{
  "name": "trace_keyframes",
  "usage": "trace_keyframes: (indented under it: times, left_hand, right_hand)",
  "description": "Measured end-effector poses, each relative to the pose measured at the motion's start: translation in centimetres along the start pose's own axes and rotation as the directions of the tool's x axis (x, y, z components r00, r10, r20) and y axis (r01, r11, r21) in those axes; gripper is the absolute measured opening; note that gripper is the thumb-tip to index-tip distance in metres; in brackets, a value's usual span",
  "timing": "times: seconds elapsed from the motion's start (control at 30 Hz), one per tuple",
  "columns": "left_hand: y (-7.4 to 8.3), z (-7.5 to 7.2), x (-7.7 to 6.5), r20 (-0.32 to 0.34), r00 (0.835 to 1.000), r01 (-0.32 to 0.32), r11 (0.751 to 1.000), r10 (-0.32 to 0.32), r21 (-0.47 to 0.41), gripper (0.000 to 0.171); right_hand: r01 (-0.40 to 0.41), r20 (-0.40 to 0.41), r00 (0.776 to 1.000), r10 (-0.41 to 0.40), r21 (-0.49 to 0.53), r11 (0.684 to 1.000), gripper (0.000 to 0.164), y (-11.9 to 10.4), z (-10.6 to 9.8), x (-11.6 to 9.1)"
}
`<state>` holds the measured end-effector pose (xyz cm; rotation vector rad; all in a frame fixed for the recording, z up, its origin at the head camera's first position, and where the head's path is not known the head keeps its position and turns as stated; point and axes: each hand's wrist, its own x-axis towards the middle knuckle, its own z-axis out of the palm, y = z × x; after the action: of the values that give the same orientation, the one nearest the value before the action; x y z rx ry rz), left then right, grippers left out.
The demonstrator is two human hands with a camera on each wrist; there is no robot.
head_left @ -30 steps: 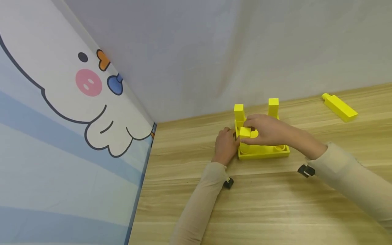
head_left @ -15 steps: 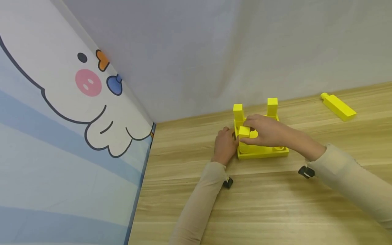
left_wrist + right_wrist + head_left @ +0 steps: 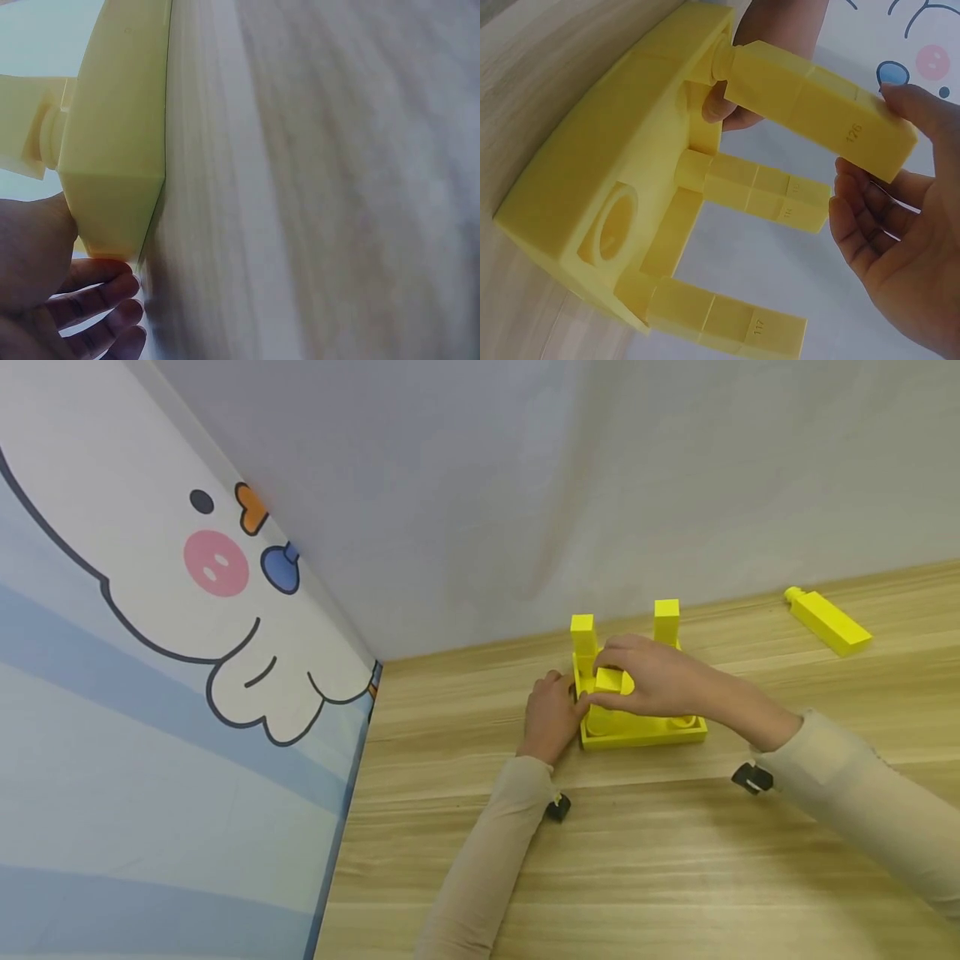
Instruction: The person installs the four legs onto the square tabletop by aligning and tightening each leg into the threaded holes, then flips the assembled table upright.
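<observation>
Wood-grain table [image 3: 637, 860] fills the lower part of the head view. Near its far edge sits a shallow yellow base [image 3: 645, 741]. The person's left hand [image 3: 550, 718] grips the base's left end, thumb over the rim; the right hand [image 3: 656, 677] pinches the top of a yellow leg [image 3: 817, 112] between thumb and fingers. That leg leans, its lower end at the base's near left corner; whether it has caught there cannot be told. A far left leg [image 3: 582, 637] and a far right leg [image 3: 666, 625] stand upright. A loose leg [image 3: 832, 622] lies well to the right. The near right socket [image 3: 630, 216] is bare. Fitting the third leg looks to be the step in hand; the next move seems to call for straightening and turning it, base held steady.
</observation>
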<state>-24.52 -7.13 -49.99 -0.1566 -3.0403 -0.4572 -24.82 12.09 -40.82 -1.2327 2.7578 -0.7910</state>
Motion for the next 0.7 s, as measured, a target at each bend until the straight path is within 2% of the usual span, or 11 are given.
trace_keyframes:
  times: [0.23, 0.53, 0.7]
  left_hand:
    - [-0.2, 0.1, 0.0, 0.004, 1.0, -0.004, 1.0, 0.004, -0.012, 0.039]
    - [-0.4, -0.2, -0.3, 0.016, 1.0, 0.0, 0.999, 0.001, -0.04, 0.035]
    - [-0.6, -0.1, -0.5, 0.009, 1.0, -0.009, 0.998, 0.009, -0.065, 0.031]
  right_hand:
    - [-0.05, 0.0, 0.999, 0.05, 0.018, 0.999, 0.038, 0.1, -0.6, -0.3]
    - [-0.072, -0.042, 0.996, 0.073, 0.024, 0.997, 0.025, -0.5, -2.6, -1.6]
    - [-0.119, -0.043, 0.992, 0.12, 0.028, 0.993, 0.023, 0.1, -3.4, -2.7]
